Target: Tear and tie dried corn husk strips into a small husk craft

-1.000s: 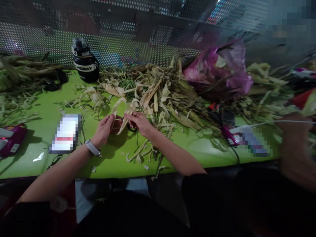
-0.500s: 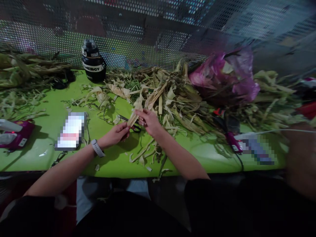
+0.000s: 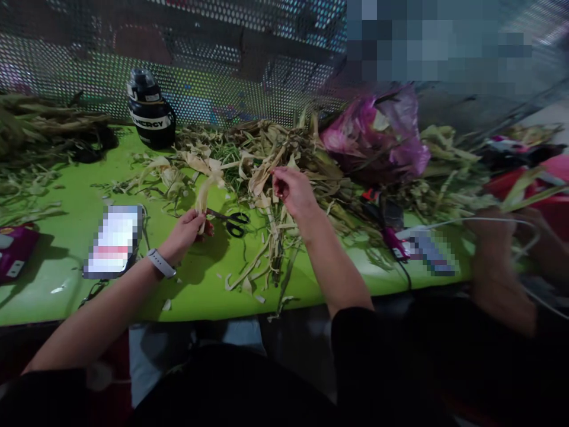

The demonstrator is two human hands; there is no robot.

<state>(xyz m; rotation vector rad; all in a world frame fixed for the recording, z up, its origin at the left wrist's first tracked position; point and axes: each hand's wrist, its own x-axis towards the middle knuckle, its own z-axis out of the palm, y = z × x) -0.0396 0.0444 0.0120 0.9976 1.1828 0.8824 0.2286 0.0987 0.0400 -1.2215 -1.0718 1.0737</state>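
Head view: the two hands are well apart near mid-frame. Left hand (image 3: pixel 185 232), left of centre, is clamped on a pale husk strip (image 3: pixel 203 200), thumb pressed against the fingers, the strip rising above the grip over the green desk (image 3: pixel 115 308). Right hand (image 3: pixel 294 191), just right of centre, has its fingers curled at the near side of the dry husk pile (image 3: pixel 326 169); cannot tell whether anything is pinched between the fingertips. Black scissors (image 3: pixel 237 225) lie on the desk between the hands, handles toward the right, blade ends close by the left hand. Loose scraps (image 3: pixel 253 279) lie below centre. Phone (image 3: pixel 113 237) at left, its screen blurred out; dark bottle (image 3: pixel 151 118) upper left; pink bag (image 3: pixel 377 139) upper right, against the husks. At the right edge, another person's forearm (image 3: pixel 498 284), poorly lit. Against half a second ago: both hands were then on one pale piece near the centre; now the right has come off, up and right to the pile, and the left alone grips pale husk, farther left in the frame. Scissors, partly covered then, now show plainly.
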